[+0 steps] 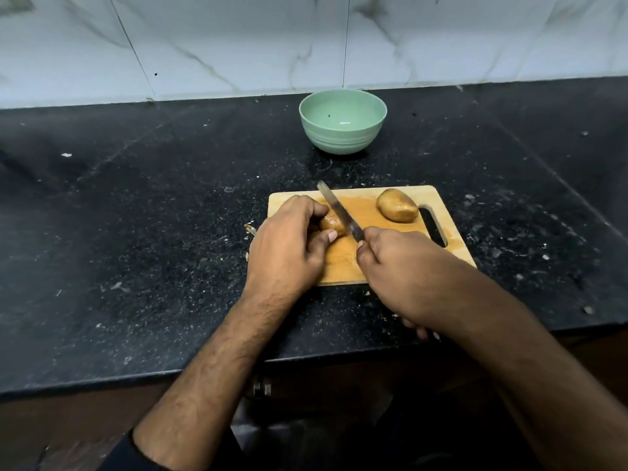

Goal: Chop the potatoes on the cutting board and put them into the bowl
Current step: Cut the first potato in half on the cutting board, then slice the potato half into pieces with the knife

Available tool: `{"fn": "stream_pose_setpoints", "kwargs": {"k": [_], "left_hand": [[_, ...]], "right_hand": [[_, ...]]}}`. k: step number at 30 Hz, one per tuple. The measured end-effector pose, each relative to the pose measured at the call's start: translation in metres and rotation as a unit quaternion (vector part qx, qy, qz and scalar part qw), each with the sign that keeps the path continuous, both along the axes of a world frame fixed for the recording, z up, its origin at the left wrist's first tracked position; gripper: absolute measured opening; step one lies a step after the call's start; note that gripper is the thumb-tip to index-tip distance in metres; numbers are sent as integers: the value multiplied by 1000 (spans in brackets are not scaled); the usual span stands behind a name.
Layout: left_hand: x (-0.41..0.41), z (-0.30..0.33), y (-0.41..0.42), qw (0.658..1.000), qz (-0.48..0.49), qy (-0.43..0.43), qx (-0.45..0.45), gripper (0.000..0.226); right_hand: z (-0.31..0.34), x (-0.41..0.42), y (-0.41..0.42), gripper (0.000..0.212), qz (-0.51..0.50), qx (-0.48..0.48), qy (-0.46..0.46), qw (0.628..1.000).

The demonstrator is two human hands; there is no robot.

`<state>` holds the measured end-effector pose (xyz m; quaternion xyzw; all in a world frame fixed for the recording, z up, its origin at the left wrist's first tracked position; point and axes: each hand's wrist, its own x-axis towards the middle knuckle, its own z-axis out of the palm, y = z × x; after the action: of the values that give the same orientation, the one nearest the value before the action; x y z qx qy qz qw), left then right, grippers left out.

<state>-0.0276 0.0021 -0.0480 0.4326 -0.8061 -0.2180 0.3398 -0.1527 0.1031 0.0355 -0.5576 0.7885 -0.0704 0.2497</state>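
Observation:
A wooden cutting board (370, 219) lies on the black counter. My left hand (289, 243) grips a small brown potato (331, 223) on the board's left part; most of it is hidden under my fingers. My right hand (397, 266) is closed on the handle of a knife (339, 212), and the blade rests against the right side of that potato, tip pointing away from me. A second, whole potato (397, 205) lies at the board's far right. A pale green bowl (343, 144) stands beyond the board; it holds nothing.
The black speckled counter (153, 215) stretches left and right, with small scraps scattered on it. A white marble wall (238, 45) rises behind the bowl. The counter's front edge runs just below my forearms.

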Motion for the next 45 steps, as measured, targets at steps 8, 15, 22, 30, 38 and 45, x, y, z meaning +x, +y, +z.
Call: {"fn": "stream_pose_setpoints", "kwargs": {"k": [8,15,22,30,38,45], "left_hand": [[0,-2,-4,999,-21,20,-19,29],[-1,-2,-3,998,-4,50,26,22],[-5,4,1,999,10,23,20,21],[1,11,5,996,29,68,52,29],[-1,10,3,999,-4,49,0,26],[1,9,0,999,11,48,19,29]], "right_hand": [[-9,3,-31,25,14,40,64,997],[-17,-4,-8,21,41,45,75,995],[-5,-12,34,22,17,92,22,995],[7,-18,48,27,-15,73,-39,996],[0,-5,26,29,-40,-20,-33,998],[-10,-4,15,29,-33,-21,-19,999]]}}
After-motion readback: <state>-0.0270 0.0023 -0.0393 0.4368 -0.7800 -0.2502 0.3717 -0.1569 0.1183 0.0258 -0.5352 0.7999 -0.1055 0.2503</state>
